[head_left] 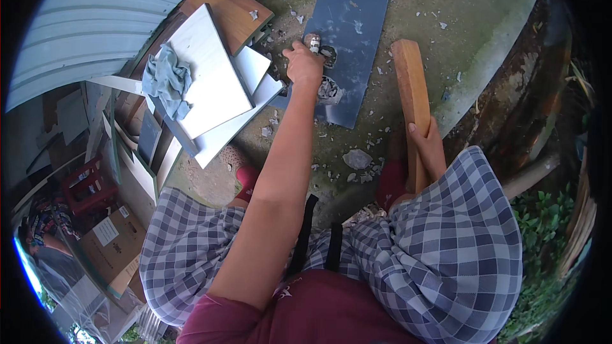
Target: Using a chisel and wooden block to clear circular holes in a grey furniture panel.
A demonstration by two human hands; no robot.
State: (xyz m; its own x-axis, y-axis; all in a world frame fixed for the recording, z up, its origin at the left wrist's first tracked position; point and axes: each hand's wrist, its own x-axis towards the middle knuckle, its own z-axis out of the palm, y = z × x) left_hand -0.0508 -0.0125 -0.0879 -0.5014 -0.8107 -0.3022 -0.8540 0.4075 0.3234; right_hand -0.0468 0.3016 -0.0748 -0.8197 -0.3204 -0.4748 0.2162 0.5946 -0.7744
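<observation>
My left hand (pixel 305 64) reaches over the edge of a dark grey board (pixel 363 22) lying on the ground. Its fingers are closed at a small brown lump with a whitish, shiny part (pixel 313 42), whose kind I cannot make out. Beside this hand, the board has two ragged patches filled with grey broken bits (pixel 329 90). With my right hand (pixel 430 150) I grip the lower part of a thick squared wooden bar (pixel 411 76). The bar stands tilted between my right leg and the board, its far end angled away from me.
White panels (pixel 207 70) and a brown wooden board (pixel 233 9) are stacked at the left, with a grey-blue cloth (pixel 167 81) on top. Rubble and a flat stone (pixel 357 159) lie around my feet. Further left are a red crate (pixel 89 185) and a cardboard box (pixel 115 242).
</observation>
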